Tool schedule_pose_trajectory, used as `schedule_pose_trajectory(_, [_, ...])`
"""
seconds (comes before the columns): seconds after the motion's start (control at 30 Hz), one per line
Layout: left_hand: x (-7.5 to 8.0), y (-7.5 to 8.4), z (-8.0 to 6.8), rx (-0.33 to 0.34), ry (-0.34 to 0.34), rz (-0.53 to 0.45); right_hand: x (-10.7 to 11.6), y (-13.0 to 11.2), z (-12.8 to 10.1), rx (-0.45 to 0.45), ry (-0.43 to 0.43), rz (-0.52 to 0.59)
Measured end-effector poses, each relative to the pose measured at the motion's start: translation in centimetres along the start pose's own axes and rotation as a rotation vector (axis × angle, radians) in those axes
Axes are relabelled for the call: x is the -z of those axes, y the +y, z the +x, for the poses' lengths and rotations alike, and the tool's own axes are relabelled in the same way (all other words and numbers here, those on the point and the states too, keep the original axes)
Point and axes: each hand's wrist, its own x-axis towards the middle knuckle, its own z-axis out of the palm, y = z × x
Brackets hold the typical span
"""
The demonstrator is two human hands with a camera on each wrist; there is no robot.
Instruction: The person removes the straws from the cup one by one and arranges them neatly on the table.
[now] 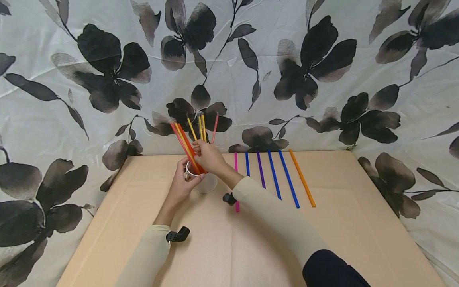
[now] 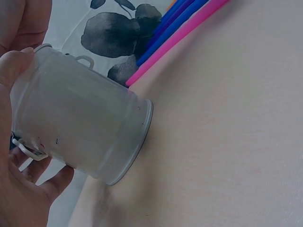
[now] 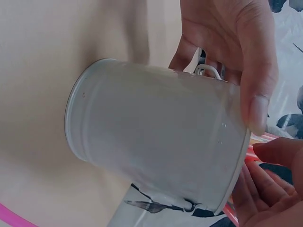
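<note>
A white metal pail (image 2: 80, 109) with small loop handles is tilted just above the tabletop, its opening toward the upper left in the head view. My left hand (image 1: 181, 183) holds it near the rim, thumb on one side and fingers on the other. Several red, orange and yellow straws (image 1: 186, 143) lean out of the pail. At the rim, my right hand (image 1: 211, 159) has its thumb and fingers curled about straws. More yellow and red straws (image 1: 202, 125) fan out behind that hand; their lower ends are hidden, so I cannot tell which ones it grips.
Right of the pail, a spaced row lies on the beige table (image 1: 344, 239): a pink straw (image 1: 237, 206), several blue and purple straws (image 1: 289, 179), and an orange straw (image 1: 302, 178). A floral cloth (image 1: 258, 24) hangs behind the table's back edge.
</note>
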Motion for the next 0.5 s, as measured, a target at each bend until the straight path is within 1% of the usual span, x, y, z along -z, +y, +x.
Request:
schedule_pose_trajectory(0.03, [-0.01,-0.53,0.15,-0.005,0.004,-0.001,-0.14,-0.04,0.05,0.0,0.003,-0.011])
schedule_pose_trajectory(0.23, [-0.01,-0.62,0.2,-0.009,0.013,0.001,-0.66,0.02,0.08,0.009,0.007,-0.072])
schedule_pose_trajectory(0.4, [-0.01,-0.61,0.25,-0.008,0.013,0.003,-0.52,0.34,-0.12,0.036,0.026,-0.061])
schedule_pose_trajectory(0.5, [0.06,-0.53,0.19,0.001,0.013,0.005,-0.16,0.57,-0.2,0.062,0.036,-0.02])
